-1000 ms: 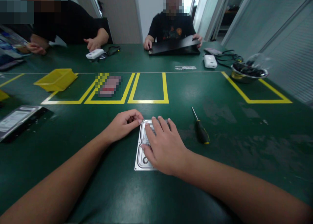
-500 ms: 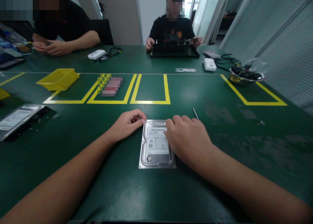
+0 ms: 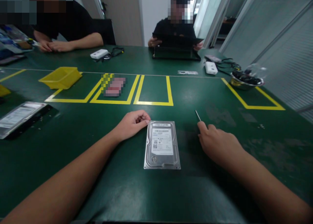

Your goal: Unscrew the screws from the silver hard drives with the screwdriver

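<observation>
A silver hard drive (image 3: 162,144) with a white printed label lies flat on the green table in front of me. At its far left corner is my left hand (image 3: 137,122), fingers curled and thumb and fingertips pinched on the edge. To the right of the drive and apart from it, my right hand (image 3: 216,139) rests low over the table, its fingers closed round a screwdriver. The thin metal shaft of this screwdriver (image 3: 197,115) points away from me; its handle is hidden under the hand.
Another hard drive (image 3: 21,118) lies on the left among small scattered bits. Further back are a yellow bin (image 3: 61,78), yellow tape outlines and a metal bowl (image 3: 246,82) of dark items. Two people sit opposite; one holds a black panel (image 3: 176,41).
My right hand has moved from the hard drive's right edge to the right and closed on the screwdriver. My left hand stays at the drive's corner. Opposite, a person has raised the black panel.
</observation>
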Demonstrator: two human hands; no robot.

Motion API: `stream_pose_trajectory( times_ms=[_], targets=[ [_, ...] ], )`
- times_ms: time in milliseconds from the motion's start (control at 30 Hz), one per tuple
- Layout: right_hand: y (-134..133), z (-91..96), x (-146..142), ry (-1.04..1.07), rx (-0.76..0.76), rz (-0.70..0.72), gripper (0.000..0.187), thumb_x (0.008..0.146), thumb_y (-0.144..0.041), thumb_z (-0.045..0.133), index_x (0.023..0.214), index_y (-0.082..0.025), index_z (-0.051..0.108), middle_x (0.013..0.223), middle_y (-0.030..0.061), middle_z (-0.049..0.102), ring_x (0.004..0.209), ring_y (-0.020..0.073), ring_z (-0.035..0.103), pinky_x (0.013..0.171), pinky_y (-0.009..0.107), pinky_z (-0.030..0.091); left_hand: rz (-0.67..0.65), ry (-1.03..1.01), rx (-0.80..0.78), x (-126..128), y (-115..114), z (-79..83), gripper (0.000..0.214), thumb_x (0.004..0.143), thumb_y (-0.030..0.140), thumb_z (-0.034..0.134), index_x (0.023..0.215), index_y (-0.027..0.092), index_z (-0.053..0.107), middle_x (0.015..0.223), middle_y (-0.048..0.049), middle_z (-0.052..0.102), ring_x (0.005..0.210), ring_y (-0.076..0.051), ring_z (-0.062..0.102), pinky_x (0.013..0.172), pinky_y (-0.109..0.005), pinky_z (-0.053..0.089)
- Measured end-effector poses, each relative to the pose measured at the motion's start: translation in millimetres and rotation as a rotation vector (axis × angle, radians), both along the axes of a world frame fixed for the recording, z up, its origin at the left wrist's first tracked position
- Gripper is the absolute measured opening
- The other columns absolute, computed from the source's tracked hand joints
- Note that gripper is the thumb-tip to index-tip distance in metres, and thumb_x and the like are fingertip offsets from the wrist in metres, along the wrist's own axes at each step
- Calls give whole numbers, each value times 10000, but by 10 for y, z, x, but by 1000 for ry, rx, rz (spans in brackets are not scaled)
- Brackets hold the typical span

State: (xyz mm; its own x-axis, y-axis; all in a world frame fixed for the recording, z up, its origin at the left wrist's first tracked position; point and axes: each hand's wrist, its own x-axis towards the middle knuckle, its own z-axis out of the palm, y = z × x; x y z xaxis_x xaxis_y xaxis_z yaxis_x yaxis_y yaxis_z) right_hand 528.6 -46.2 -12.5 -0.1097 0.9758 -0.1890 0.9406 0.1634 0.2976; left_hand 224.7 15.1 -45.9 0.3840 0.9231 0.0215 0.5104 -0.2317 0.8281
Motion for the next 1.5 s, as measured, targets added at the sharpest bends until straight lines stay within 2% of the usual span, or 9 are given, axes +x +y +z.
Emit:
stream_pose_trajectory(
  times_ms=[133,233,400,567,667,833,1133,1333,1500],
  targets=[
    [42,116,-25,24,31,16,228,994,-287,369,1153,-187,498,917,93,638,728,286,704,484,306,367,3,12,11,3,-5,6,183,895,311,601,930,142,661,800,-8,650,661,-100,533,598,-231,397],
    [107,376,-42,118,197,53,223,971,-323,420,1115,-189,524,956,101,645,723,249,664,506,292,327,6,-5,8,0,-9,-1,184,889,309,606,938,139,652,820,-14,654,680,-104,544,610,-236,407],
    [233,933,-142,571,520,231,252,847,-373,660,997,-172,639,766,50,638,670,185,572,607,313,383,-5,-2,13,-11,-10,-7,180,896,315,599,935,147,650,813,-7,645,681,-105,535,611,-239,400],
    [331,1196,-395,1032,541,287,276,820,-393,718,1020,-202,707,729,20,617,592,149,549,537,287,378,-13,-16,25,-3,-4,0,155,900,288,589,922,147,649,826,-3,652,687,-104,537,626,-239,402],
    [398,1209,-560,1243,512,348,273,861,-374,691,1080,-212,672,787,16,616,653,152,582,549,272,411,-18,-13,33,-1,-1,-3,137,896,269,586,920,150,648,823,0,652,699,-108,548,635,-240,402],
    [479,1226,-773,1420,490,459,180,879,-336,680,987,-200,635,850,13,614,694,145,597,566,279,468,-8,-6,30,-11,2,-14,132,891,267,585,915,153,646,807,6,641,689,-109,540,627,-241,396],
    [656,1004,-894,1206,429,543,173,929,-326,599,1009,-194,678,759,-14,600,642,110,523,575,246,389,-6,-2,-3,7,23,9,136,889,283,584,887,155,628,788,3,629,685,-123,530,620,-254,387],
    [749,885,-958,1058,381,544,231,926,-348,567,1039,-181,680,855,29,653,785,168,574,702,295,393,-7,-5,1,12,19,32,147,898,291,572,905,156,629,815,-8,640,712,-131,546,630,-256,396],
    [778,830,-992,1030,339,529,248,929,-350,551,1040,-168,679,877,29,664,758,152,548,710,288,363,-9,-13,-4,11,18,44,131,899,270,566,902,156,632,814,-2,643,698,-124,547,621,-246,392]
  ],
)
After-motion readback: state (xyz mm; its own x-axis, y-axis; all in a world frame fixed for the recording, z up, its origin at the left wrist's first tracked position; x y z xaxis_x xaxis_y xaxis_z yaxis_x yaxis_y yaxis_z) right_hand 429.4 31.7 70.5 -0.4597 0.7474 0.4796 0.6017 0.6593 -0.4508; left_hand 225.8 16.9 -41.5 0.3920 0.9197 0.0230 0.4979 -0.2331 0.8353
